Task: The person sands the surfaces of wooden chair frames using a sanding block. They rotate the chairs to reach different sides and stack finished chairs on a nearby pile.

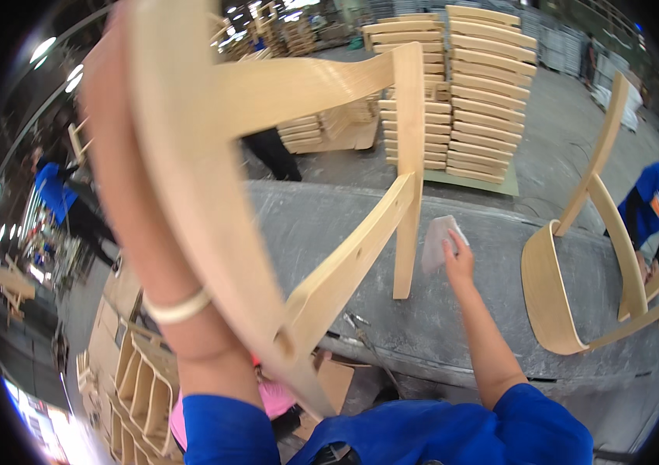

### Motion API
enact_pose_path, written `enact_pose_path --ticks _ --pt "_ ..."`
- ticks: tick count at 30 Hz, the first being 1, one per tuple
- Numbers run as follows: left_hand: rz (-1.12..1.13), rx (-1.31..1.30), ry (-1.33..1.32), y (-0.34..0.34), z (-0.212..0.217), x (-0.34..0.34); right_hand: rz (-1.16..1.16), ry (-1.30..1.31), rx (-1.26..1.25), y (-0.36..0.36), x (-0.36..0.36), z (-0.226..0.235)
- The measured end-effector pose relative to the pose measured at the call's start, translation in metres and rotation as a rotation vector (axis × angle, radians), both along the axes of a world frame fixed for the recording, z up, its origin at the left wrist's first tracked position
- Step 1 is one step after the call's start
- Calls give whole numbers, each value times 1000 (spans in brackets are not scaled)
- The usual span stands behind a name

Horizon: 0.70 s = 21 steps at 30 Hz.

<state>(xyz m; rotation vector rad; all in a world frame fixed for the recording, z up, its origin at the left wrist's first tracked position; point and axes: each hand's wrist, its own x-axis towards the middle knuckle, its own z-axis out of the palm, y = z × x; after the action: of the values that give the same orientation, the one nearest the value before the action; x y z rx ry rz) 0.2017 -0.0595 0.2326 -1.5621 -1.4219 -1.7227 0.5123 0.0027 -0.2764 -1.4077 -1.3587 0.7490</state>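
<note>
Tall stacks of pale curved wooden chair parts [475,93] stand on the floor beyond the grey desk [329,225], and a second chair frame [570,287] rests at the desk's right end. The left hand [124,108], raised close to the camera and blurred, grips the wooden chair frame [322,194] held tilted above the desk, while the right hand [457,260] presses a small whitish sanding pad [438,240] against the desk beside the frame's upright leg. Bare desk surface lies between the two frames.

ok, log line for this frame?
left hand: lifts wooden chair frame | right hand: holds sanding pad over grey workbench
</note>
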Motion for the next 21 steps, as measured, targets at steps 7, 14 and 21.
enact_pose_path --ticks 7,14,21 --pt "385 34 249 59 9 59 435 137 385 -107 39 157" --pt "577 -156 415 44 7 160 301 -86 537 -182 45 220" --pt "339 -285 603 -61 -5 158 354 -12 570 -123 147 183"
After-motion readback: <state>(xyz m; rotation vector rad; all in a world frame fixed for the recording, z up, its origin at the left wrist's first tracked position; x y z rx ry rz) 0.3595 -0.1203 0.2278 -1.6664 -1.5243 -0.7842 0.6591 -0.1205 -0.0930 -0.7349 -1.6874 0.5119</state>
